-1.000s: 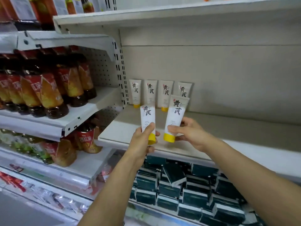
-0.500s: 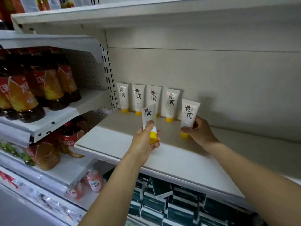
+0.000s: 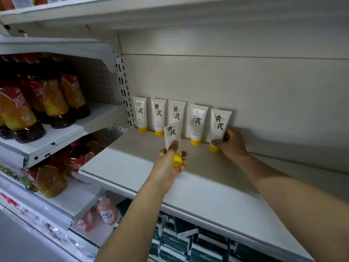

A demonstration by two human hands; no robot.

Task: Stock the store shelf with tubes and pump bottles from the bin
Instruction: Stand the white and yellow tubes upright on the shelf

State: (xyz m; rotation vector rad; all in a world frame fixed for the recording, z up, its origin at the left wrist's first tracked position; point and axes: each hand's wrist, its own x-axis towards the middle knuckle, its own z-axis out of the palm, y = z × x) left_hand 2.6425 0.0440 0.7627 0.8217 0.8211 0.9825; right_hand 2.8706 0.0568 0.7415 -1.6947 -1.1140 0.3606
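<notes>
A fifth tube (image 3: 219, 127) is being stood on the shelf (image 3: 132, 167) by the right hand (image 3: 231, 143) – a sixth tube (image 3: 172, 140), gripped in the left hand (image 3: 168, 163), probably needs setting beside it next.

both hands (image 3: 170, 157) (image 3: 231, 142) extended, fingers curled

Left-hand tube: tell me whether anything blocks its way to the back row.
Nothing visible does. The left hand holds the tube above bare shelf, in front of the row's third tube; open shelf lies beyond the right hand.
</notes>
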